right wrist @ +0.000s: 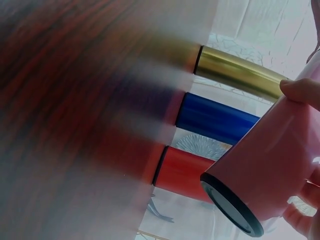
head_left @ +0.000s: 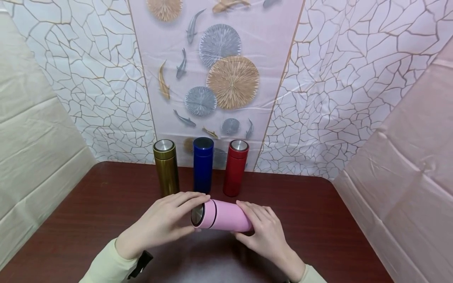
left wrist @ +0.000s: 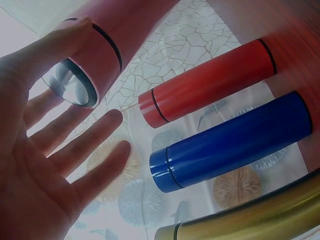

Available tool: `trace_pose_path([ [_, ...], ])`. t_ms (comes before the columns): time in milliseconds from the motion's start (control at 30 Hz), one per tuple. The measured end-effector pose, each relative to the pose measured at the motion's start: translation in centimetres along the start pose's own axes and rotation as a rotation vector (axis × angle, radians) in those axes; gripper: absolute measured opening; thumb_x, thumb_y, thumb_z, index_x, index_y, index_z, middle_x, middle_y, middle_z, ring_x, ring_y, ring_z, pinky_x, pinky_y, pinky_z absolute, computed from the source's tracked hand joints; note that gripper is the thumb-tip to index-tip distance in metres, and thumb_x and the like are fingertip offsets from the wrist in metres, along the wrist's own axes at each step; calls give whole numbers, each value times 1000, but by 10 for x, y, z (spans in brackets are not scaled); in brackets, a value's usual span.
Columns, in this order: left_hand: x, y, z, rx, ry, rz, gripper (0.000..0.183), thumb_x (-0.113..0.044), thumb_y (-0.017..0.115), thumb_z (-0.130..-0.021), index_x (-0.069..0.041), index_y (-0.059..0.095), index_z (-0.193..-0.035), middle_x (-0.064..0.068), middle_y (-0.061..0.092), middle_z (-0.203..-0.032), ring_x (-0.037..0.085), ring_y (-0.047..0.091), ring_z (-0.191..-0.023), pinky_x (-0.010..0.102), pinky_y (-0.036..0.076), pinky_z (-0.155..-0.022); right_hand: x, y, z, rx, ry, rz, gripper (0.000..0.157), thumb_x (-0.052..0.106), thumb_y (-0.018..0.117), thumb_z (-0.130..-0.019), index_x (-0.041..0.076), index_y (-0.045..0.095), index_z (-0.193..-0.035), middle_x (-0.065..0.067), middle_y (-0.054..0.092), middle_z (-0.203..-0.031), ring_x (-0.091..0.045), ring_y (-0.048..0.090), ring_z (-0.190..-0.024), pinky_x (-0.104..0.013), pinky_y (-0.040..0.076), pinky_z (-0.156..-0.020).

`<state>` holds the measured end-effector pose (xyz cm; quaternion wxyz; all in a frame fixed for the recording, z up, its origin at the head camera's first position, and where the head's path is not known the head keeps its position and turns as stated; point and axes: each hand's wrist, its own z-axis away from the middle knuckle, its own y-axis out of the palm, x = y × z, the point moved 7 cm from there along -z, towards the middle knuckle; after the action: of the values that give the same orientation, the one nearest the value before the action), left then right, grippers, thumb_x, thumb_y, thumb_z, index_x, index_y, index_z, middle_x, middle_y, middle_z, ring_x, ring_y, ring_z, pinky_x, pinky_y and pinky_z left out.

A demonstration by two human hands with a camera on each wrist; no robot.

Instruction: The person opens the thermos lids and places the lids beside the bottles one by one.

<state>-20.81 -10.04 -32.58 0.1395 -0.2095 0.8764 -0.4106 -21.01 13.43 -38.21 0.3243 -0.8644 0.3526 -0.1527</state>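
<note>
Sideways pink flask (head_left: 231, 217), lid (head_left: 209, 214) at left hand (head_left: 165, 221), base (right wrist: 231, 206) at right hand (head_left: 266, 232)

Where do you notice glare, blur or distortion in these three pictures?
Head view: pale glare on the table, low in the picture; left wrist: the gold bottle looks curved near the edge; right wrist: the table looks soft, with blurred reflections of the blue bottle and red bottle.

Near the back edge of the table (head_left: 315, 228), three flasks (head_left: 203, 169) are lined up. Before them, a fourth flask (head_left: 230, 216) is held between left hand (head_left: 164, 218) and right hand (head_left: 265, 230).
</note>
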Motion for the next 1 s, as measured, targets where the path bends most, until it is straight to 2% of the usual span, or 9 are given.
trace_pose_path([
  [167, 2, -1, 0, -25, -19, 12, 79, -44, 90, -72, -17, 59, -139, -5, 62, -129, 11, 64, -110, 32, 56, -84, 0, 1, 1, 10, -2, -1, 78, 38, 87, -68, 12, 62, -137, -5, 67, -128, -23, 65, -110, -42, 50, -87],
  [433, 5, 0, 1, -51, -90, -34, 81, -63, 85, -68, -15, 65, -130, -6, 68, -109, 8, 66, -94, 31, 57, -73, 2, 2, 2, 19, -11, 7, 82, 39, 88, -67, 14, 60, -140, -6, 68, -126, -23, 66, -110, -40, 49, -88],
  [633, 11, 2, 3, -46, -219, -59, 71, -76, 72, -73, -18, 70, -114, -8, 69, -101, 6, 64, -90, 31, 56, -70, 4, 1, 2, 6, -24, 17, 81, 40, 87, -67, 13, 61, -139, -6, 68, -125, -22, 66, -109, -39, 49, -87],
  [800, 14, 2, 4, -32, -309, -90, 64, -78, 67, -75, -21, 70, -103, -11, 65, -89, 3, 59, -79, 29, 53, -64, 5, 2, 2, -9, -33, 14, 80, 40, 87, -69, 13, 61, -139, -5, 68, -125, -22, 66, -108, -40, 50, -86],
  [933, 16, 4, 4, 15, -333, -92, 64, -78, 65, -78, -21, 71, -106, -11, 66, -92, 4, 61, -81, 29, 54, -66, 5, 3, 4, 0, -24, 19, 79, 40, 86, -69, 14, 60, -140, -5, 68, -126, -22, 66, -108, -40, 49, -87],
  [1000, 16, 6, 4, 39, -319, -73, 68, -77, 65, -78, -20, 70, -115, -8, 68, -100, 6, 64, -87, 32, 56, -70, 4, 3, 6, 0, -22, 21, 79, 40, 86, -70, 14, 60, -140, -5, 68, -126, -22, 66, -108, -40, 49, -87],
])
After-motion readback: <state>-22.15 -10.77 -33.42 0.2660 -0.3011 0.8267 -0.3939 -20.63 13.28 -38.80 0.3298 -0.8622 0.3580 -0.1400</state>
